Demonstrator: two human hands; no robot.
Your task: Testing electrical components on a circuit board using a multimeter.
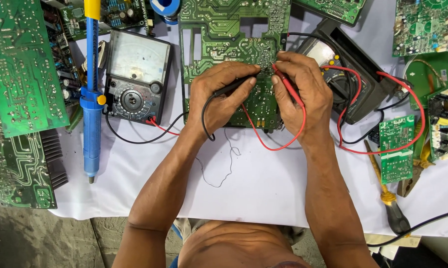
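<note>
1. The open black meter case (pixel 368 94) on the right holds a second meter and coiled red lead wire.
2. A white cloth (pixel 263 188) covers the table, strewn with green circuit boards; a blue desoldering pump (pixel 91 99) lies beside the analog multimeter (pixel 137 77).
3. Your left hand (pixel 221 97) pinches the black probe (pixel 236 85), tip on the large green board (pixel 224 39).
4. Your right hand (pixel 303 92) pinches the red probe (pixel 288 87), its tip just beside the black one.

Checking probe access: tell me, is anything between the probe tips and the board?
Nothing visible. The left hand holds the black probe and the right hand the red probe; both tips meet the green board directly.
</note>
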